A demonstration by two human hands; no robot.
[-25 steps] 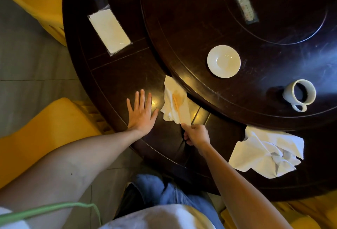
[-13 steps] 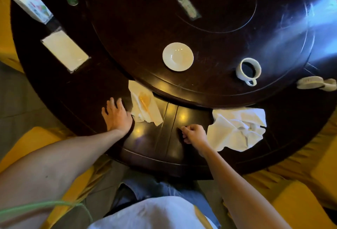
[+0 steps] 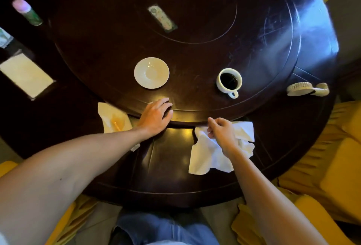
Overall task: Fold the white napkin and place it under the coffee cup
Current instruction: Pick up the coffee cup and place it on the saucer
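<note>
A crumpled white napkin (image 3: 210, 156) lies on the dark table's outer ring at the near right. My right hand (image 3: 223, 134) rests on top of it, fingers bent down onto the cloth near its far left corner; whether they pinch it I cannot tell. A white coffee cup (image 3: 229, 82) full of dark coffee stands on the raised turntable (image 3: 195, 35), handle toward me, just beyond the napkin. My left hand (image 3: 156, 117) lies palm down on the turntable's near rim with its fingers apart, holding nothing.
An empty white saucer (image 3: 151, 73) sits left of the cup. A stained paper tissue (image 3: 113, 117) lies left of my left hand. A small white fan (image 3: 307, 89), a tissue pack (image 3: 25, 75), a green bottle (image 3: 27, 12) and yellow chairs (image 3: 332, 157) surround the table.
The view swung right. My right hand moved from the bare table onto the white napkin. My left hand moved right and forward, from beside the stained tissue onto the turntable rim.
</note>
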